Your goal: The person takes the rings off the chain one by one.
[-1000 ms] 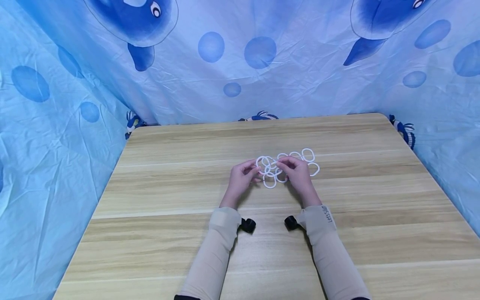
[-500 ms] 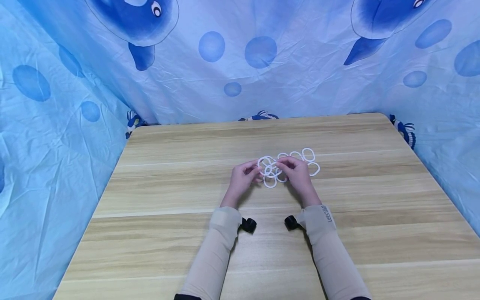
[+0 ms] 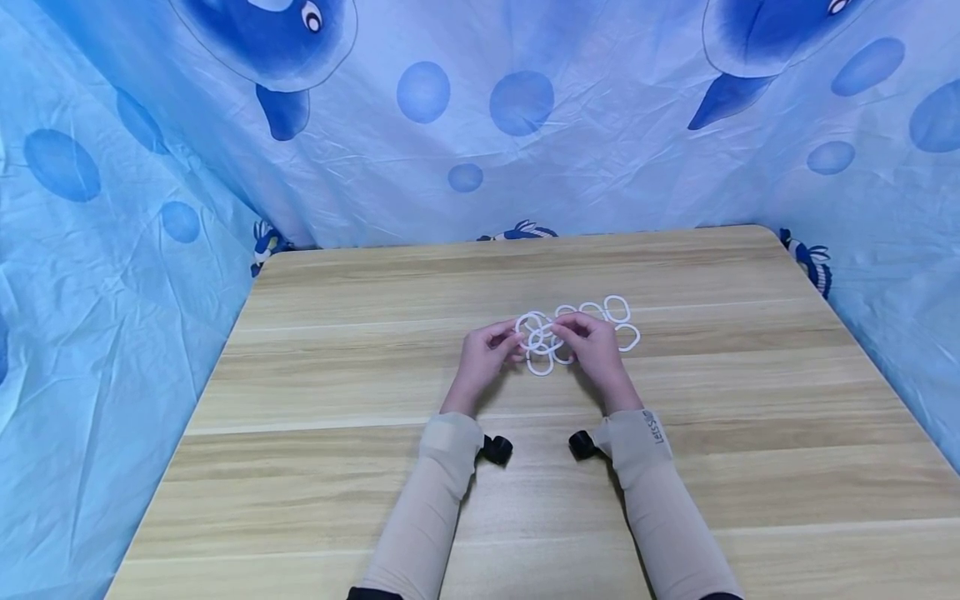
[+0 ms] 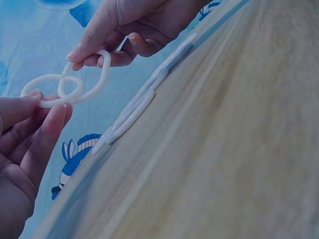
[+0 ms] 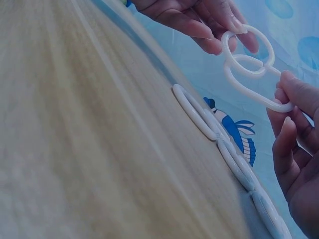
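Just above the tabletop, my left hand (image 3: 482, 358) pinches a white ring-shaped link (image 4: 42, 77) between thumb and fingers. Facing it, my right hand (image 3: 597, 350) pinches a second white link (image 4: 106, 72), which has a small gap near the fingertips. In both wrist views the two links cross and look hooked through each other. Several more white links (image 5: 194, 112) lie flat on the table beneath and beyond the hands, some touching. My right hand covers part of them in the head view.
The wooden table (image 3: 315, 467) has rounded far corners. A blue curtain (image 3: 465, 100) printed with whales and bubbles hangs behind it and along its sides. Small black wrist cameras (image 3: 497, 450) are strapped over the beige sleeves (image 3: 420, 508).
My left hand has shifted slightly right, bringing its link further over the one in my right hand. During the last half second both hands have stayed almost still.
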Demonstrator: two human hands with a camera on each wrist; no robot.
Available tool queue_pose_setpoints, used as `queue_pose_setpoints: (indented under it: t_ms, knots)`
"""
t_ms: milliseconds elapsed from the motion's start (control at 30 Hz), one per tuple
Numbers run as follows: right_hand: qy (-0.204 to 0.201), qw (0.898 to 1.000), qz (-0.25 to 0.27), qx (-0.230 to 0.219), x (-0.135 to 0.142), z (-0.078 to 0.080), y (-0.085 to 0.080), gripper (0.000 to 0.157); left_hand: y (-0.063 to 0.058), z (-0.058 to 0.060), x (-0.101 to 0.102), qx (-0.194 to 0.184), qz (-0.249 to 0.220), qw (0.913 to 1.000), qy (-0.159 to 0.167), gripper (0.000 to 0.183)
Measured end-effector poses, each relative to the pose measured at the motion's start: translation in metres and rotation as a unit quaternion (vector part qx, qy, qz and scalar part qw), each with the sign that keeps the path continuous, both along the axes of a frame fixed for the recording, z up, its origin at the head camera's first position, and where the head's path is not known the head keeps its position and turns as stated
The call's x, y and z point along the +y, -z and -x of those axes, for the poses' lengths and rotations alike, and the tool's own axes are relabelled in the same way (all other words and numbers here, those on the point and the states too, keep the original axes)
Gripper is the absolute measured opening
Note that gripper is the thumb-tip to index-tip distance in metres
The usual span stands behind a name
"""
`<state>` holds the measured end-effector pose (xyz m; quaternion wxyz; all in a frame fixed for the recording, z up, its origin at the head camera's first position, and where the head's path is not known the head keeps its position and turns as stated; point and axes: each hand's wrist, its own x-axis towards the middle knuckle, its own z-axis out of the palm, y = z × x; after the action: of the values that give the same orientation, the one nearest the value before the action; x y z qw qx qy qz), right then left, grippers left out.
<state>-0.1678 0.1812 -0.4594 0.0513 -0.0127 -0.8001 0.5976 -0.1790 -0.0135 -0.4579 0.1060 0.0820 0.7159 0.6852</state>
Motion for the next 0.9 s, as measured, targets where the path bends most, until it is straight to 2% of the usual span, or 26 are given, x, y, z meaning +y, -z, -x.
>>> queue_pose_setpoints:
  t_ms: [333, 600, 767, 900]
  knots:
    - [0.005, 1.000, -0.007, 0.001, -0.0011, -0.0004, -0.0010, 0.023, -0.0010, 0.0002, 0.0003, 0.010, 0.005, 0.9999, 0.001, 0.035]
    - [0.009, 1.000, -0.008, -0.005, -0.0010, -0.0002, -0.0003, 0.024, -0.0005, -0.0009, 0.0002, 0.037, 0.007, 0.9993, 0.004, 0.036]
    - [0.030, 1.000, -0.003, -0.007, 0.0012, 0.0010, 0.0006, 0.025, -0.0005, -0.0014, -0.0006, 0.047, -0.002, 0.9989, -0.005, 0.033]
    - [0.040, 0.999, 0.001, -0.008, 0.0022, 0.0015, 0.0005, 0.024, -0.0007, -0.0006, -0.0008, 0.040, -0.005, 0.9992, -0.009, 0.033]
